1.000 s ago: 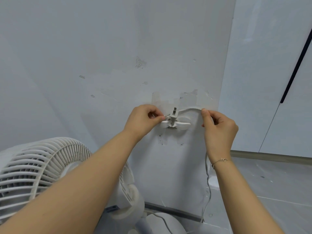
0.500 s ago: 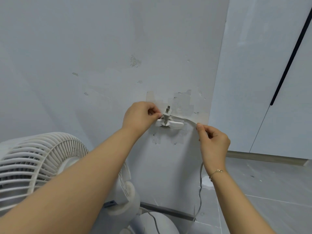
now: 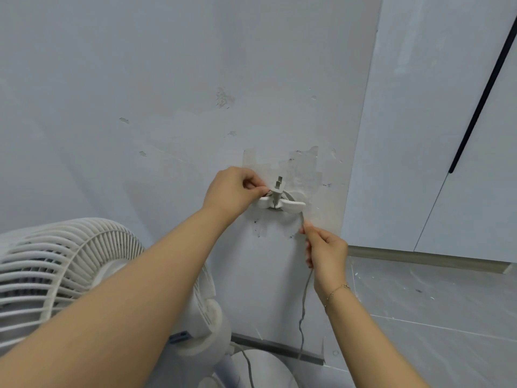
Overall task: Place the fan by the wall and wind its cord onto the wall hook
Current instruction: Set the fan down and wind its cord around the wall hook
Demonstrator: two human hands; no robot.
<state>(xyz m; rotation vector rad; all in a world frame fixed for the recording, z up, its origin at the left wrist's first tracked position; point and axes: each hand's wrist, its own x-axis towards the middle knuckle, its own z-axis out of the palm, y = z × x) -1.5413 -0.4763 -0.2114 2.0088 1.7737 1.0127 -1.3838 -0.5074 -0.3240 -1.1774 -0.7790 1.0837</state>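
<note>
A grey cord loops over a white wall hook (plug pointing upward). The left hand pinches the cord at the hook; the right hand pinches it below. The fan stands against the wall. Pulling too hard could tear the stuck-on hook loose.

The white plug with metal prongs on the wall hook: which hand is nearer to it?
Left. The left hand pinches the cord right beside the white plug; the right hand holds the cord lower, below the hook.
</note>
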